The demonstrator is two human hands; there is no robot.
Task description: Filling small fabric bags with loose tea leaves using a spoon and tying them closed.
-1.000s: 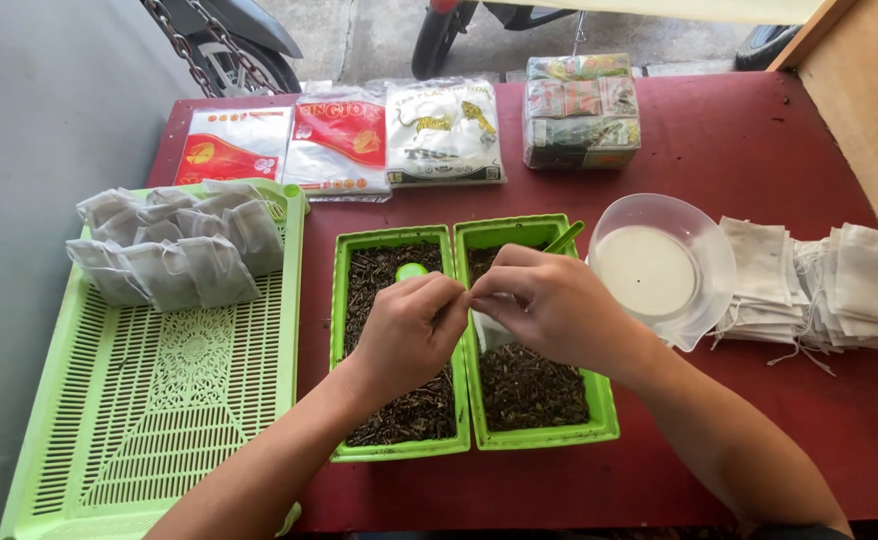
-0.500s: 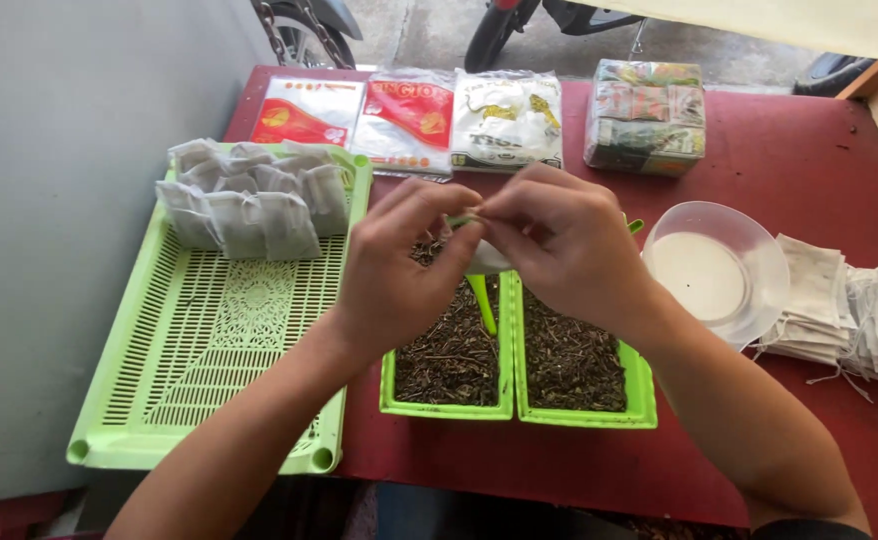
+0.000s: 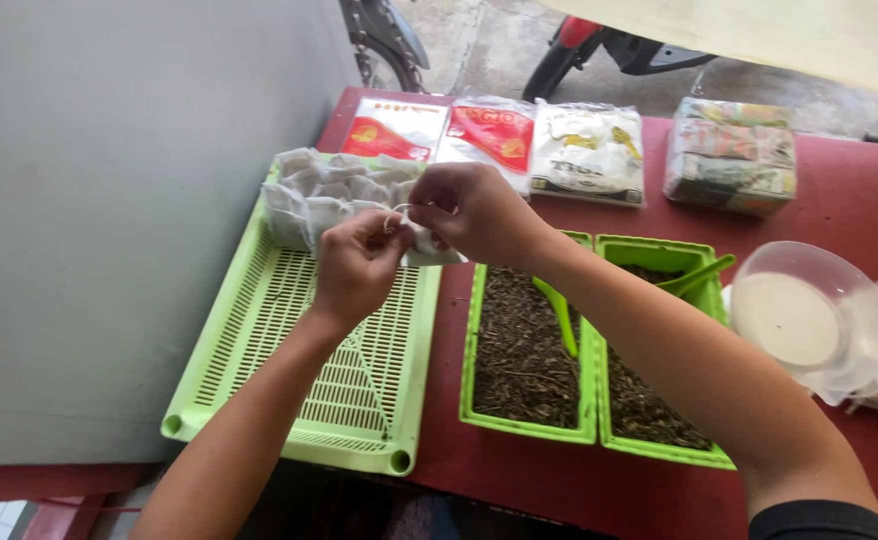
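Left hand (image 3: 357, 262) and right hand (image 3: 467, 212) both pinched shut on a small white pouch (image 3: 427, 244) and its drawstring, held between them. Just below, green slotted tray (image 3: 299, 340); just beyond the fingertips, filled pouches (image 3: 324, 195) piled at its far end.

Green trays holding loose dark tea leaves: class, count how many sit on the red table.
2: the left tray beside the slotted basket, and the right tray touching it, partly hidden by the right arm.

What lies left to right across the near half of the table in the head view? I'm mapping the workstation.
Slotted green plastic tray → left green tub of dark loose leaves → right green tub → clear plastic bowl.
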